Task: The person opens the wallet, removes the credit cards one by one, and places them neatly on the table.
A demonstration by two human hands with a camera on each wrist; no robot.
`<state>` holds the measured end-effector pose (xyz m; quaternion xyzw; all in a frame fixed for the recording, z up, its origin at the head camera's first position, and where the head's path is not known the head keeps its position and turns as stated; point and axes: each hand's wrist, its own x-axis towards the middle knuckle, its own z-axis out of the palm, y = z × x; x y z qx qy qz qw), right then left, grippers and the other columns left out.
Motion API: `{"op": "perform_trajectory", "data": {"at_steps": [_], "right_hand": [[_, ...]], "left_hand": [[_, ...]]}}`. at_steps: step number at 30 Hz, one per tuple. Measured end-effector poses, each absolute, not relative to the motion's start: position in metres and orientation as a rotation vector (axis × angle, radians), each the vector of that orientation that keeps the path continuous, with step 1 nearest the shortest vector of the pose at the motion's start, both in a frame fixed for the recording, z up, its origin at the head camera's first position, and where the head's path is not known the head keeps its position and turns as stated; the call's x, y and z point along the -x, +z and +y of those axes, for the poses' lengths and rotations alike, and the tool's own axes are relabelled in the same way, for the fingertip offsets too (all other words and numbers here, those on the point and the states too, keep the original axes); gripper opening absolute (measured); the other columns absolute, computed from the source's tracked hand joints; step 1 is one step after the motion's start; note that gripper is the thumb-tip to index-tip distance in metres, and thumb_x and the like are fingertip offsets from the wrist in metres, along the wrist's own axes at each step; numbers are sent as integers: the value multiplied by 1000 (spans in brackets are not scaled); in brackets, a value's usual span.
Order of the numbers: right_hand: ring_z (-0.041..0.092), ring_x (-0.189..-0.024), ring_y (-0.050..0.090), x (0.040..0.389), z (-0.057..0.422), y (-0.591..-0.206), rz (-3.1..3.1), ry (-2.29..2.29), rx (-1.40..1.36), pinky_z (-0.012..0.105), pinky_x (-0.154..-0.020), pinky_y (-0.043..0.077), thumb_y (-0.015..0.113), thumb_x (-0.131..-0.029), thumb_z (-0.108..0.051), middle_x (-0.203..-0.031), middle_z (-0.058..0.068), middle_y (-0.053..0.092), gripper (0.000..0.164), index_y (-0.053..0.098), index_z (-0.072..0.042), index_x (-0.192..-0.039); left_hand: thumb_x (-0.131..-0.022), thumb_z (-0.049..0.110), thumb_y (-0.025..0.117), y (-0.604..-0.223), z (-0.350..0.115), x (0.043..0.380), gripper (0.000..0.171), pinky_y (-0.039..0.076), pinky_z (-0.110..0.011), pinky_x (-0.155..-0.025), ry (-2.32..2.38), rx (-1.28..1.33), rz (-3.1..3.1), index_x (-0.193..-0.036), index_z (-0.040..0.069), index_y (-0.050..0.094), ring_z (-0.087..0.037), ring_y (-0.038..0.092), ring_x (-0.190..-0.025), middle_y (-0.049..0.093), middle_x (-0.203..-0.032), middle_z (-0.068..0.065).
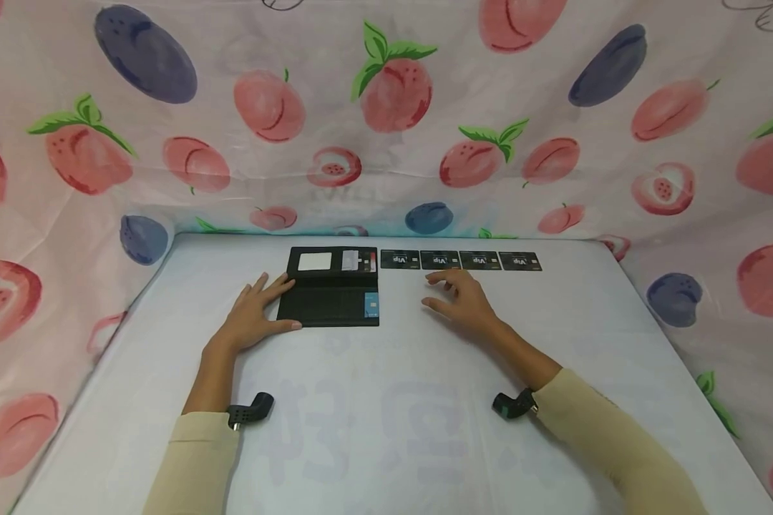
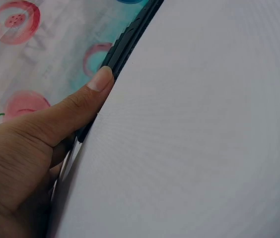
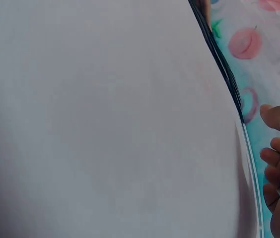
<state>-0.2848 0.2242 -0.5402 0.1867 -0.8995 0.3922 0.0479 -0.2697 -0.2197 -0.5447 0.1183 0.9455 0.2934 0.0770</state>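
Observation:
A black wallet (image 1: 328, 307) lies unfolded on the white table. Its upper half bears a white rectangle (image 1: 314, 261) and some cards in slots at the right; a blue card (image 1: 371, 305) shows at the lower right. My left hand (image 1: 253, 312) rests at the wallet's left side, fingers spread, with the thumb on the lower left corner. In the left wrist view its thumb (image 2: 83, 101) lies along the wallet's edge. To the right of the wallet, my right hand (image 1: 462, 299) holds nothing, its fingers loosely bent and apart from the wallet.
Several black cards marked "Vip" (image 1: 479, 260) lie in a row right of the wallet, just beyond the right hand. A fruit-patterned curtain (image 1: 335, 207) hangs behind and at both sides of the white tabletop (image 1: 386, 443).

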Motion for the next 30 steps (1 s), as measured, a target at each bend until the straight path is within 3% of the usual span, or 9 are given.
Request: {"op": "perform_trajectory", "data": {"at_steps": [14,25,30], "right_hand": [[22,-102,54,278,177,-543,-2743,1246,-692,41,-85,50,87,-89,-26,-131,1,69,50,72,-10,-133],[22,-117,55,278,155,-549,-2739,1214,-821,43,-101,47,88,-88,-26,-137,3,68,51,72,-11,-134],[22,-118,55,279,149,-551,-2729,1194,-873,43,-102,47,88,-89,-24,-138,4,68,50,71,-10,-134]], "left_hand": [[-84,56,85,-544,-219,270,99,8,-80,-117,886,-341,2836,-165,21,39,-61,1,-153,17,-175,-14],[-84,56,84,-545,-220,270,100,8,-80,-117,885,-340,2832,-165,22,38,-61,0,-153,16,-175,-12],[-84,56,84,-546,-220,270,99,8,-80,-117,876,-342,2839,-165,22,38,-61,1,-153,17,-175,-13]]}}
